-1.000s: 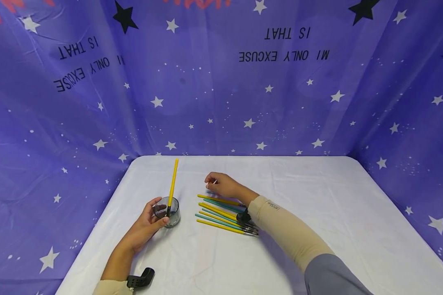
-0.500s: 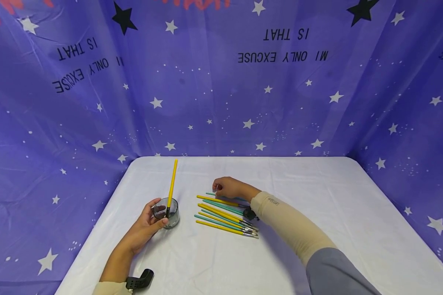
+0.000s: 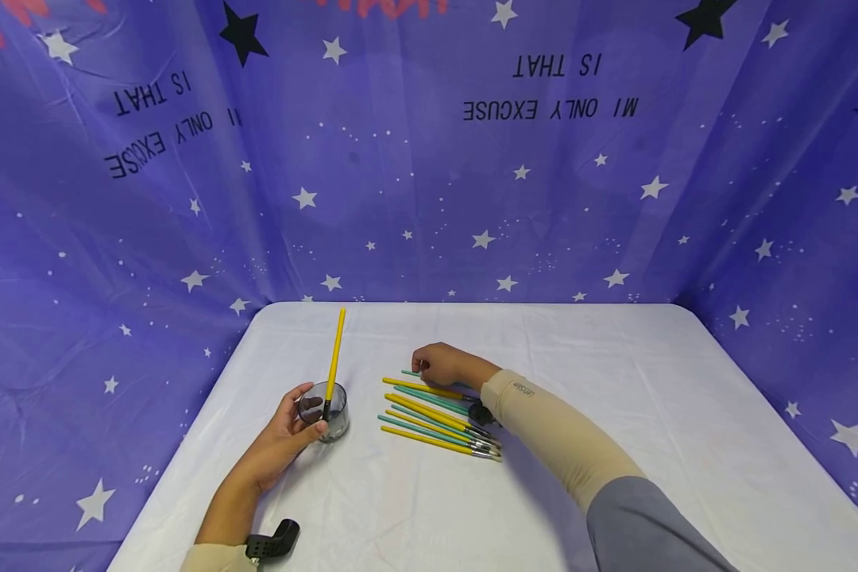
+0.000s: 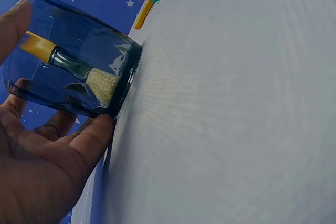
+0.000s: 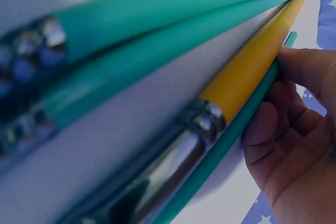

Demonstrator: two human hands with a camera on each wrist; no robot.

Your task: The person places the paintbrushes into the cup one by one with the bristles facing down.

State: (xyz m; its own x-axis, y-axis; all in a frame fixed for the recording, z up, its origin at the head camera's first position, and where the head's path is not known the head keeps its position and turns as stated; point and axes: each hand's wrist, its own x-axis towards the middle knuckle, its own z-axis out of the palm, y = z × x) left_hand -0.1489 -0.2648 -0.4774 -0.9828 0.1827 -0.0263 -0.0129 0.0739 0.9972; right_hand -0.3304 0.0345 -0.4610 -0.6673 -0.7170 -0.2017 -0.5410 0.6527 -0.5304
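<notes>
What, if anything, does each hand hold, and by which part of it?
The left hand holds the glass around its side; the right hand pinches a green brush by its handle, near the end.

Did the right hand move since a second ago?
Yes, slightly: in the head view, the right hand shifted right and away from the far edge of the white table.
</notes>
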